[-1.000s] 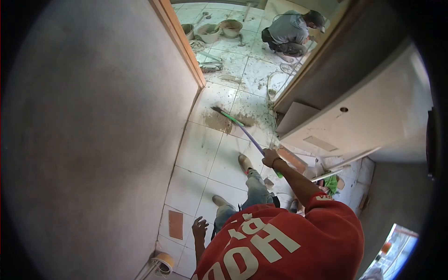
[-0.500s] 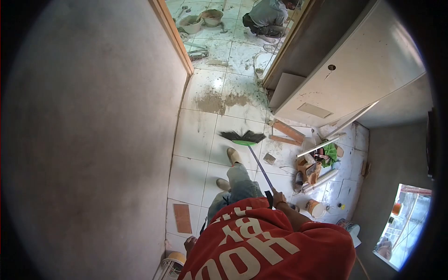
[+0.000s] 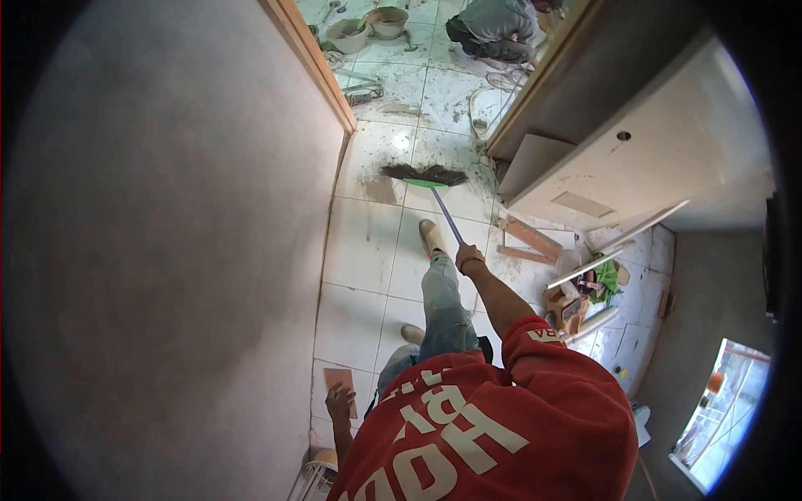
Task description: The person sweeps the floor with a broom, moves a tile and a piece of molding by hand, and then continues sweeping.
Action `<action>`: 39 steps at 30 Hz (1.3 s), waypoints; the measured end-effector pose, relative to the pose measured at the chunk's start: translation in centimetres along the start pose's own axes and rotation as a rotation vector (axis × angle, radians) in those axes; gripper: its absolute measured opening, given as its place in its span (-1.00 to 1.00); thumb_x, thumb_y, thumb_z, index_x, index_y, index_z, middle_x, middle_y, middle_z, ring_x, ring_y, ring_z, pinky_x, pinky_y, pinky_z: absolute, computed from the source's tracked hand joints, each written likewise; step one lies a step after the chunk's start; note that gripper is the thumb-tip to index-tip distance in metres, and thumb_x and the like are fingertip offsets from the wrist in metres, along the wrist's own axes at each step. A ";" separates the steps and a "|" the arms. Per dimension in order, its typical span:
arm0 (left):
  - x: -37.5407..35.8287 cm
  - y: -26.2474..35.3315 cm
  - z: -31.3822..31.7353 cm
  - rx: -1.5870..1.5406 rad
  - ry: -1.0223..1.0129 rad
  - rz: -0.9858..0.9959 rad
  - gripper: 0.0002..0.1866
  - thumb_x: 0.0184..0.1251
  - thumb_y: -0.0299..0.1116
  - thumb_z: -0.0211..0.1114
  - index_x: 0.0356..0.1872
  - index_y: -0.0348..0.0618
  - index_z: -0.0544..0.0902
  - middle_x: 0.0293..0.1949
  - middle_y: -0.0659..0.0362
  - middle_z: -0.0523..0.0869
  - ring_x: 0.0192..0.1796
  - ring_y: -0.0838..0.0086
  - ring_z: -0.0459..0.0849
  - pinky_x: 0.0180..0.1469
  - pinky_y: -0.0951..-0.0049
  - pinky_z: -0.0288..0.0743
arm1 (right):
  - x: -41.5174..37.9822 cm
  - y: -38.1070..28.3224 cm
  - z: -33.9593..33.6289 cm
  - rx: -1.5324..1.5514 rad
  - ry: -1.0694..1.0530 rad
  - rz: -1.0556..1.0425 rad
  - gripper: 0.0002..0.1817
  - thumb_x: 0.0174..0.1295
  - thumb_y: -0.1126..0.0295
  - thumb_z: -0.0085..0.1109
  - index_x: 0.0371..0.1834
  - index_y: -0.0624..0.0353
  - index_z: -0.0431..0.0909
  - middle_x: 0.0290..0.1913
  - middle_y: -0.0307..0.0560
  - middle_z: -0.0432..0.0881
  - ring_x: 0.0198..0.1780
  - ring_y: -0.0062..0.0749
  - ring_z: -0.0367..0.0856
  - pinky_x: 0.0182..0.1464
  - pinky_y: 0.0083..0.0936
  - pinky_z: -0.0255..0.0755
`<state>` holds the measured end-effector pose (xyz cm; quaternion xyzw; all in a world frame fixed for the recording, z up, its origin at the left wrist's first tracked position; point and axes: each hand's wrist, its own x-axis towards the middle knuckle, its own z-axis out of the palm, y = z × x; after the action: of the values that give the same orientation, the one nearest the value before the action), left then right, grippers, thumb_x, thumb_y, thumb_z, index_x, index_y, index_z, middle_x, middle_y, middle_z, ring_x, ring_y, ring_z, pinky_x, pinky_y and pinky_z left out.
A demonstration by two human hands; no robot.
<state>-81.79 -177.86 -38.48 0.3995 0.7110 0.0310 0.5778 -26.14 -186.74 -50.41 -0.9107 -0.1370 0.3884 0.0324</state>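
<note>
My right hand (image 3: 469, 254) is closed around the purple handle of a broom (image 3: 426, 180) with a green head and dark bristles. The bristles rest on the white tiled floor (image 3: 359, 250), over a brown smear of dirt (image 3: 380, 191) near the doorway; part of the smear is hidden under them. Down at my left side, my left hand (image 3: 340, 402) hangs with its fingers apart and holds nothing. Below it a reddish-brown tile (image 3: 344, 378) lies on the floor, partly covered by the hand in this view.
A grey wall (image 3: 184, 234) runs along my left. To the right are a leaning door panel (image 3: 643, 134), wooden pieces (image 3: 535, 238), white strips (image 3: 589, 267) and a green cloth (image 3: 603, 280). Beyond the doorway, a person (image 3: 497, 29) crouches, with buckets (image 3: 387, 22) nearby.
The broom has moved forward onto the dirt smear as my right arm stretched out. My left hand has come further into view, away from my body.
</note>
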 end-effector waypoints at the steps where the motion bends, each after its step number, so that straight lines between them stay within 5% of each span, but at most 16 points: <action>1: 0.4 1.5 1.1 -0.012 0.003 -0.004 -0.59 0.36 -0.38 0.23 0.21 -0.21 0.55 -0.09 0.07 0.73 -0.19 0.32 0.78 -0.25 0.45 0.54 | 2.0 -1.2 -0.9 0.015 -0.001 0.019 -0.63 0.34 0.40 0.05 0.22 0.09 0.51 0.08 0.27 0.67 0.16 0.18 0.65 0.18 -0.04 0.57; 8: 1.2 7.4 9.6 -0.088 0.083 -0.275 -0.51 0.38 -0.37 0.24 0.33 -0.15 0.47 -0.02 0.07 0.70 -0.16 0.28 0.79 -0.26 0.41 0.55 | 15.3 -7.9 -10.4 0.070 0.027 0.049 -0.64 0.37 0.33 0.01 0.21 0.03 0.47 0.14 0.29 0.62 0.22 0.21 0.61 0.19 0.04 0.53; 16: 0.8 21.8 19.2 0.015 0.003 -0.148 -0.53 0.41 -0.36 0.19 0.33 -0.15 0.47 0.01 0.01 0.72 -0.06 0.32 0.77 -0.04 0.32 0.59 | 33.4 -13.1 -21.1 0.006 0.058 0.008 -0.60 0.34 0.37 0.09 0.25 -0.04 0.49 0.15 0.24 0.64 0.20 0.21 0.62 0.16 -0.02 0.57; 21: 0.3 24.9 19.3 -0.028 0.049 -0.097 -0.53 0.42 -0.34 0.17 0.34 -0.15 0.47 0.05 0.00 0.70 -0.01 0.31 0.75 -0.01 0.31 0.58 | 27.6 -12.1 -28.0 -0.032 0.042 -0.170 -0.50 0.30 0.43 0.01 0.35 0.11 0.31 0.03 0.46 0.63 0.13 0.38 0.60 0.15 0.08 0.50; 25: -0.3 23.8 20.0 -0.116 0.109 -0.139 -0.52 0.42 -0.32 0.18 0.35 -0.14 0.46 0.06 0.00 0.70 -0.01 0.29 0.75 -0.02 0.29 0.58 | 15.7 -8.5 -32.2 -0.049 -0.115 -0.336 -0.46 0.33 0.42 -0.07 0.40 0.18 0.21 -0.01 0.54 0.61 0.06 0.50 0.57 0.18 0.15 0.42; 27: 0.1 22.8 21.0 -0.140 0.124 -0.173 -0.51 0.41 -0.31 0.20 0.35 -0.14 0.46 0.05 0.01 0.70 -0.03 0.27 0.76 -0.03 0.28 0.58 | 8.3 -9.6 -36.7 0.090 -0.297 -0.370 -0.46 0.32 0.41 -0.05 0.39 0.23 0.24 -0.26 0.39 0.69 -0.26 0.15 0.74 -0.15 0.00 0.60; 30: 0.8 20.8 23.1 -0.203 0.102 -0.251 -0.50 0.38 -0.31 0.24 0.33 -0.13 0.49 0.02 0.02 0.71 -0.08 0.28 0.77 -0.06 0.26 0.58 | 3.2 -11.0 -39.1 0.295 -0.666 -0.235 -0.42 0.34 0.43 0.05 0.46 0.10 0.29 -0.45 -0.13 0.55 -0.55 -0.46 0.54 -0.51 -0.47 0.51; 32: 1.3 20.0 24.7 -0.208 0.045 -0.270 -0.50 0.35 -0.30 0.28 0.31 -0.11 0.52 -0.02 0.03 0.72 -0.13 0.29 0.77 -0.09 0.27 0.58 | 5.3 -10.4 -34.7 0.301 -0.835 -0.329 -0.45 0.30 0.41 0.08 0.41 0.13 0.40 -0.42 -0.04 0.60 -0.47 -0.37 0.61 -0.40 -0.42 0.56; 34: 1.3 21.1 25.8 -0.221 0.031 -0.272 -0.53 0.37 -0.32 0.27 0.30 -0.11 0.53 -0.05 0.05 0.73 -0.14 0.32 0.77 -0.11 0.29 0.58 | 9.7 -11.2 -27.4 0.038 -0.821 -0.708 -0.52 0.22 0.38 0.12 0.25 0.16 0.57 -0.32 0.03 0.69 -0.39 -0.25 0.68 -0.29 -0.34 0.58; 36: 1.9 21.6 26.2 -0.136 0.012 -0.254 -0.54 0.40 -0.34 0.25 0.31 -0.11 0.53 -0.06 0.09 0.74 -0.14 0.35 0.77 -0.14 0.32 0.57 | 14.5 -15.0 -17.8 -0.611 -0.800 -1.332 -0.61 0.18 0.34 0.13 0.08 0.18 0.66 -0.19 0.04 0.74 -0.32 -0.21 0.72 -0.24 -0.26 0.58; 38: 1.7 22.9 25.7 -0.129 0.016 -0.165 -0.55 0.42 -0.35 0.21 0.31 -0.12 0.51 -0.05 0.06 0.74 -0.13 0.37 0.77 -0.15 0.37 0.59 | 17.5 -18.0 -9.2 -0.482 -0.741 -1.462 -0.78 0.09 0.23 0.17 -0.33 0.03 0.74 -0.39 0.01 0.73 -0.36 0.03 0.71 -0.22 -0.13 0.57; 39: 1.3 23.4 25.2 -0.134 0.046 -0.127 -0.55 0.43 -0.34 0.21 0.32 -0.13 0.51 -0.05 0.06 0.73 -0.13 0.36 0.77 -0.13 0.37 0.60 | 17.2 -20.7 -8.6 -0.535 -0.786 -1.402 -0.76 0.09 0.22 0.15 -0.31 0.04 0.75 -0.34 0.02 0.74 -0.32 0.01 0.71 -0.19 -0.13 0.58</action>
<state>-48.00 -171.66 -36.01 0.3134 0.7444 0.0510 0.5874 -13.30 -161.71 -53.01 -0.3906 -0.7587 0.5214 -0.0007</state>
